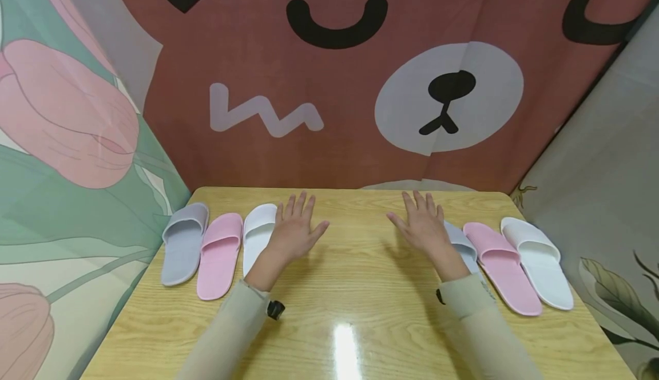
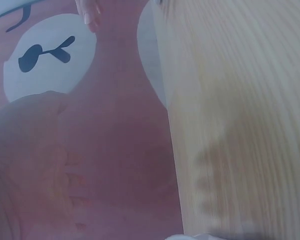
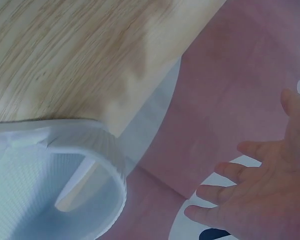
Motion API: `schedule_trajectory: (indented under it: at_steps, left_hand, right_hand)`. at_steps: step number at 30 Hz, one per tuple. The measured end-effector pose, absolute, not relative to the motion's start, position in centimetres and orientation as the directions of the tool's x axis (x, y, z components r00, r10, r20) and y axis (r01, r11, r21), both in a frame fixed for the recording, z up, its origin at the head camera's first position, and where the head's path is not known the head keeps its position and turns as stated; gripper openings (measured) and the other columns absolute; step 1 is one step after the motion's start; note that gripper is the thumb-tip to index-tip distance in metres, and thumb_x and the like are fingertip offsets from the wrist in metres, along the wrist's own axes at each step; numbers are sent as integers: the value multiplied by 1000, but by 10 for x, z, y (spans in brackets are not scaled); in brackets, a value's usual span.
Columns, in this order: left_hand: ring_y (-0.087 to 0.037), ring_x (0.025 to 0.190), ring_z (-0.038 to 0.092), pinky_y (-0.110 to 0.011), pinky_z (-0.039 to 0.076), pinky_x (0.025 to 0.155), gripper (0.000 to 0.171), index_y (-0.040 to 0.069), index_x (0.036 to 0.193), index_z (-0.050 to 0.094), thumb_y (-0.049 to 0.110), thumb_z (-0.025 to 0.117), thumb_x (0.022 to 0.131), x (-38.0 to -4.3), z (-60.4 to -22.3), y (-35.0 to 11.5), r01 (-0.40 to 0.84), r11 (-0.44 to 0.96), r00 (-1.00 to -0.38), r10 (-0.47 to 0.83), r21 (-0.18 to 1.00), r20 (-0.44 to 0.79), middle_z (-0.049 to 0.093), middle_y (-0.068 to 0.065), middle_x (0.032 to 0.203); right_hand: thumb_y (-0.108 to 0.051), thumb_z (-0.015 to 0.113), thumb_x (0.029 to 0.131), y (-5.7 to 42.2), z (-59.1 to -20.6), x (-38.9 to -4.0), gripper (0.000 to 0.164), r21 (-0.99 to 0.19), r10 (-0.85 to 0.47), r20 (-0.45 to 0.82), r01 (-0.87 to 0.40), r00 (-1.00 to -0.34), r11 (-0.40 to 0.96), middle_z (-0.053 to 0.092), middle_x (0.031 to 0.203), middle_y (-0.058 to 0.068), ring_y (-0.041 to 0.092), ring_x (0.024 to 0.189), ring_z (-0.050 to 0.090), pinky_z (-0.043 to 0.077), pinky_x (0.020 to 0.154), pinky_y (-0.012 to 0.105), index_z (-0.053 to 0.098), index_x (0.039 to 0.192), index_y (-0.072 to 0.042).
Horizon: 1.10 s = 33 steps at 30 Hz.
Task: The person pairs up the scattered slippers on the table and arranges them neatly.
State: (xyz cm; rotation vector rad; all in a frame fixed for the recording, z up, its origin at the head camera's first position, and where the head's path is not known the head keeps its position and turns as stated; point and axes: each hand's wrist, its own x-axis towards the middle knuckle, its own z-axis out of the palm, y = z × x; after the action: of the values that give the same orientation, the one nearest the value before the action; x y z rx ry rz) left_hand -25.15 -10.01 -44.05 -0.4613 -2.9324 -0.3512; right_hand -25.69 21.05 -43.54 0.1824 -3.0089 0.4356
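My left hand [image 1: 294, 232] is held over the table with fingers straight and spread, overlapping the white slipper [image 1: 255, 237] in the head view. A pink slipper [image 1: 218, 257] and a grey slipper [image 1: 183, 248] lie to its left. My right hand [image 1: 423, 226] reaches forward with its fingers spread too, and nothing is in it. Its wrist partly hides a grey-blue slipper [image 1: 461, 245], whose open toe shows large in the right wrist view. Beyond that slipper lie another pink slipper [image 1: 507, 271] and another white slipper [image 1: 540, 265].
The wooden table [image 1: 355, 277] has its far edge against a brown curtain [image 1: 340, 162] printed with a bear face. Leaf-and-flower cloth hangs at the left side [image 1: 77, 208] and the right side [image 1: 612, 208]. A bright light reflection shows near the front of the table.
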Motion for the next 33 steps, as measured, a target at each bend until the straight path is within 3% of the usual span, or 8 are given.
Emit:
schedule_trajectory:
  at_steps: [11,26,33]
  left_hand:
    - [-32,143,4,-56,5,111,80,17,151,15,68,22,90,-250,-437,-110,296,935,-950,267,193,162,11,-9,156]
    - [-33,143,6,-56,3,111,77,16,150,17,64,30,92,-243,-432,-123,281,936,-954,248,213,167,13,-10,156]
    - [-32,143,8,-57,5,111,76,16,150,16,63,28,92,-241,-431,-130,266,943,-958,236,200,162,13,-10,156]
  right_hand:
    - [-68,30,89,221,-433,-255,84,-291,-94,117,-124,-989,949,13,153,22,47,138,4,6,104,66,20,149,-11]
    - [-63,33,92,238,-434,-249,79,-295,-67,119,-100,-991,950,16,151,24,49,137,4,6,104,67,22,148,-9]
    - [-68,26,90,246,-432,-247,83,-319,-59,101,-89,-993,944,12,152,24,49,137,0,1,103,68,18,149,-11]
